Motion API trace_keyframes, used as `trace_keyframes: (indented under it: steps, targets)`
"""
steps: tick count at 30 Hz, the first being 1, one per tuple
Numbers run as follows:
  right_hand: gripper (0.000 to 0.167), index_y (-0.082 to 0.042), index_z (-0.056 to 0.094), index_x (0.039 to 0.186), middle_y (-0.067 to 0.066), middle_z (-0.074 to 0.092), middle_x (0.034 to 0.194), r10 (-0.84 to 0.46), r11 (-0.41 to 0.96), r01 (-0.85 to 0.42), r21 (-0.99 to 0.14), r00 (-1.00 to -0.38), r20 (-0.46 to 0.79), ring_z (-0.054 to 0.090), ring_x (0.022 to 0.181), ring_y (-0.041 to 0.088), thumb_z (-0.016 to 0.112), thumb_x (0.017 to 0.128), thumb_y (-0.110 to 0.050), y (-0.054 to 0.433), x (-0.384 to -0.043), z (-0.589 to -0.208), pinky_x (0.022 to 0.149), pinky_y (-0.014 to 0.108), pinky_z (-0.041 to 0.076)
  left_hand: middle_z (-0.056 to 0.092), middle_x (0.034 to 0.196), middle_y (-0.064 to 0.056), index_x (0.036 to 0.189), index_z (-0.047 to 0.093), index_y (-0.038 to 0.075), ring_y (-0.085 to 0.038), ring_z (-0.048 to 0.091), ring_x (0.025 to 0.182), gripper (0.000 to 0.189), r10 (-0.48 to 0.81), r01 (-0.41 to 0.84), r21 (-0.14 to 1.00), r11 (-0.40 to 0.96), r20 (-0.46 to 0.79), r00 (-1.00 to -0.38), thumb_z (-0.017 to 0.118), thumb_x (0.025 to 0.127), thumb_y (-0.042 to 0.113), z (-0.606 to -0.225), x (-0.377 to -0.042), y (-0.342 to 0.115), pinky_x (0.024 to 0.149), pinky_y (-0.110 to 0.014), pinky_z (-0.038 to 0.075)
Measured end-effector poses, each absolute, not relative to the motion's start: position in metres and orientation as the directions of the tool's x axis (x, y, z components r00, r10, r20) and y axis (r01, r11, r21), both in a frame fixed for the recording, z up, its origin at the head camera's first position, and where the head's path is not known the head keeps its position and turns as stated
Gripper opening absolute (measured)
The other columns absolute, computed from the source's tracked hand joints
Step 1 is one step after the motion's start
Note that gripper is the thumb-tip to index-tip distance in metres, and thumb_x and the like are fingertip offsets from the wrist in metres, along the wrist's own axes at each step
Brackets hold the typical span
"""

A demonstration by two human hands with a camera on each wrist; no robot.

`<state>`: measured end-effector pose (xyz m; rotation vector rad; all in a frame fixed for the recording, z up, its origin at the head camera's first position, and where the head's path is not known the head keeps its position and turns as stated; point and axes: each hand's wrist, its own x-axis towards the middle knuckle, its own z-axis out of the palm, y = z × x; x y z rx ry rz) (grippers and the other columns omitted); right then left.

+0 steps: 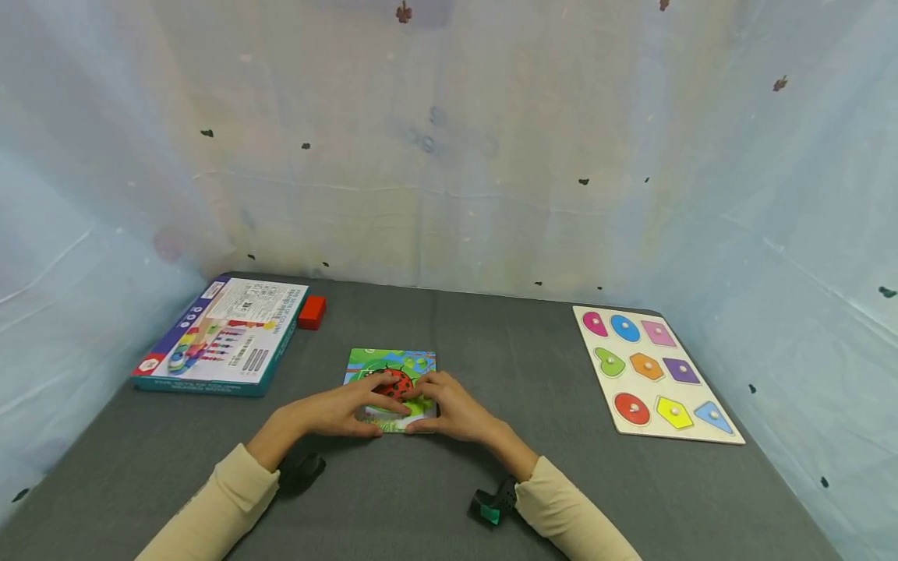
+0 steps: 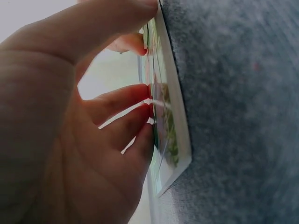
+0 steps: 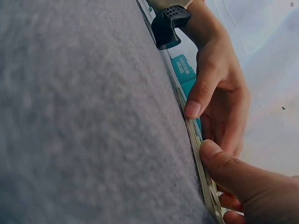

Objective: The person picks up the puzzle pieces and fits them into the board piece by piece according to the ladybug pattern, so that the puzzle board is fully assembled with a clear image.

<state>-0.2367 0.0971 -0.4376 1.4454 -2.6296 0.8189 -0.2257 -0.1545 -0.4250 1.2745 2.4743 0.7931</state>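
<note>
A square ladybug puzzle (image 1: 365, 358) in a thin pale-edged board lies flat on the grey table, in the middle of the head view. From its left side my left hand (image 1: 333, 411) reaches over it, fingertips on the picture and thumb by the near edge. My right hand (image 1: 459, 409) mirrors this from the right, with fingers spread over the ladybug. The left wrist view shows gently extended fingers (image 2: 124, 119) touching the board's face. Both thumbs rest along the near edge of the board (image 3: 195, 149) in the right wrist view. The hands cover much of the picture.
On the left lies a flat toy box (image 1: 224, 335), with a red block (image 1: 312, 312) beside its far right corner. A peg board of coloured shapes (image 1: 655, 374) lies on the right. Pale sheeting (image 1: 449, 195) hangs behind the table and at both sides.
</note>
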Motion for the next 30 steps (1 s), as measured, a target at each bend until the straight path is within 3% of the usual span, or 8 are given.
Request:
trace_keyframes:
  steps: [13,30]
  targets:
    - [0.051,-0.015,0.057,0.127,0.002,0.052,0.120,-0.795,0.444,-0.790,-0.422,-0.565,0.222,0.044,0.107,0.014,0.068,0.084,-0.039,0.101,-0.236,-0.434,0.089,0.032,0.039,0.023,0.150,-0.015,0.127,0.059,0.029,-0.033,0.021,0.137,0.041,0.789,0.637,0.589,0.496,0.000,-0.614,0.066,0.087,0.025,-0.425,-0.223,-0.156,0.101,-0.054,0.032]
    - [0.050,-0.017,0.057,0.128,0.000,0.048,0.124,-0.813,0.432,-0.798,-0.419,-0.546,0.201,0.041,0.110,0.014,0.068,0.084,-0.039,0.114,-0.243,-0.431,0.091,0.034,0.039,0.027,0.146,-0.011,0.131,0.055,0.034,-0.026,0.032,0.127,0.044,0.798,0.659,0.567,0.494,0.005,-0.602,0.064,0.089,0.025,-0.426,-0.225,-0.153,0.097,-0.049,0.037]
